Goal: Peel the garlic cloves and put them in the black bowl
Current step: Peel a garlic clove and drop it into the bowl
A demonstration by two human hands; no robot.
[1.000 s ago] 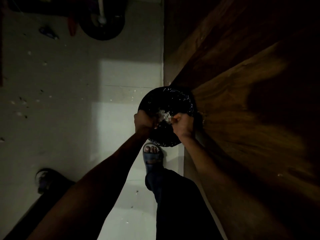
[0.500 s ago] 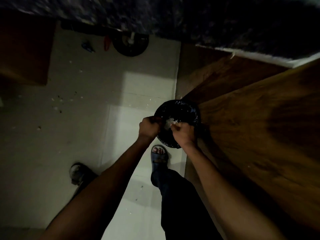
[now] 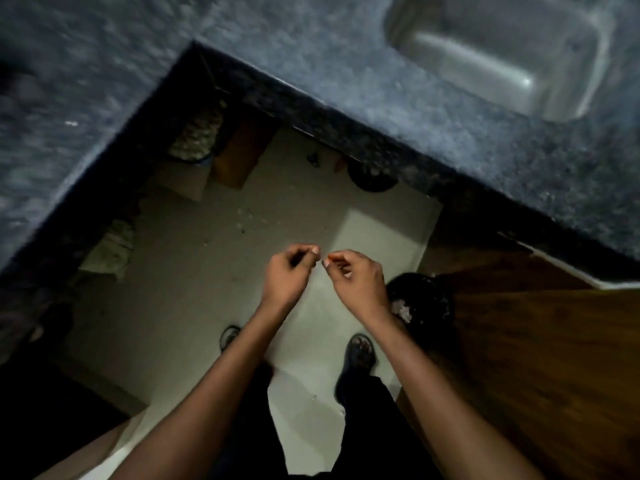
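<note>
A: Head view, hands?
B: Left hand, fingers curled, thumb and forefinger pinched together; right hand, the same pinch; tips near, not touching; whether either holds a garlic clove, cannot tell, too small and dim.
A: Bowl?
B: None certain; black bin on the floor, just right of the right wrist, pale peelings inside.
A: Surroundings?
B: Speckled grey table along the top; steel sink set in it; wooden cabinet right; sandalled foot below the hands.
</note>
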